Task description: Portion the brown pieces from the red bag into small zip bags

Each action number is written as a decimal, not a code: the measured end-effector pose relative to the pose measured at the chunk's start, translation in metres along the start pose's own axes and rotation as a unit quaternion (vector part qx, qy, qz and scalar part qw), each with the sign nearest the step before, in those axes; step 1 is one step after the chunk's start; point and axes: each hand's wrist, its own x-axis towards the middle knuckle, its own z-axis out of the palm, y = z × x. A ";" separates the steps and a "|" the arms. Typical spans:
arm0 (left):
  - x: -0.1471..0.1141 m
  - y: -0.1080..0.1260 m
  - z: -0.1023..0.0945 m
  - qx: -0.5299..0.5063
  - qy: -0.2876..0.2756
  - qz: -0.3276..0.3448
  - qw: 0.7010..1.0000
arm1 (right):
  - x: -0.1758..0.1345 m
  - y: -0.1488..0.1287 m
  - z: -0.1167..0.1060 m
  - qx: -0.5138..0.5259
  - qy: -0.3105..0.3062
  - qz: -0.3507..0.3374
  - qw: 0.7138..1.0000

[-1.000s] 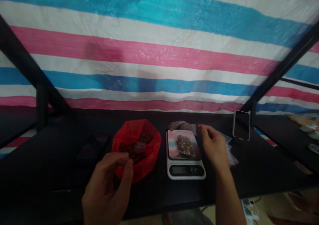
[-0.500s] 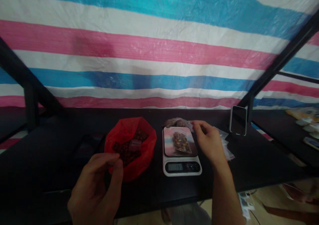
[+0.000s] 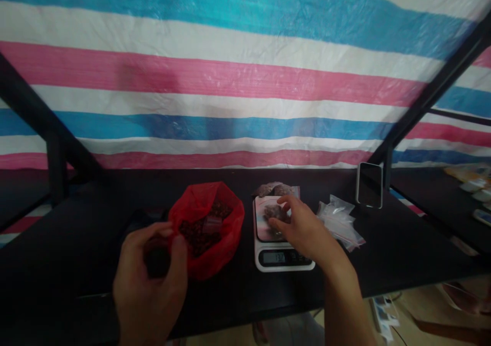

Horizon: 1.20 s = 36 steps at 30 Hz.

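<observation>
A red plastic bag [image 3: 230, 233] stands with its mouth wide, holding dark brown beans or nuts and a small clear scoop [image 3: 211, 225]. My left hand [image 3: 149, 279] is at the bag's near left rim, thumb and forefinger apart, holding nothing. On a white digital kitchen scale [image 3: 261, 264] lies a small clear zip bag [image 3: 273, 212] with brownish contents. Over that zip bag is my right hand [image 3: 307, 231], thumb and fingers spread about it; whether they touch it is unclear. Filled small bags [image 3: 274, 188] lie just behind the scale.
Clear flat zip bags [image 3: 341, 223] are piled right of the scale. A phone [image 3: 369, 185] leans upright by the black frame post [image 3: 387, 164]. The black table [image 3: 238, 305] ends close in front. Striped plastic sheeting [image 3: 245, 75] hangs behind.
My right hand has moved left from behind the scale's right corner to over the zip bag on it. My left thumb and forefinger have spread apart.
</observation>
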 end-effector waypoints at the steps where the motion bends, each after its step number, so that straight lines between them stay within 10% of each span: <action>1: 0.003 -0.007 0.002 0.027 -0.017 -0.003 0.999 | 0.001 0.002 0.000 0.015 0.000 -0.009 1.000; 11: 0.011 -0.039 0.009 -0.080 -0.134 -0.222 0.963 | 0.005 -0.022 -0.011 0.167 0.024 -0.055 0.984; 21: 0.016 -0.031 0.006 -0.182 -0.057 -0.244 0.951 | -0.007 -0.117 0.045 -0.010 -0.123 -0.204 0.971; 36: 0.018 -0.039 -0.008 -0.199 -0.083 -0.266 0.939 | 0.000 -0.112 0.067 -0.040 -0.073 -0.177 0.981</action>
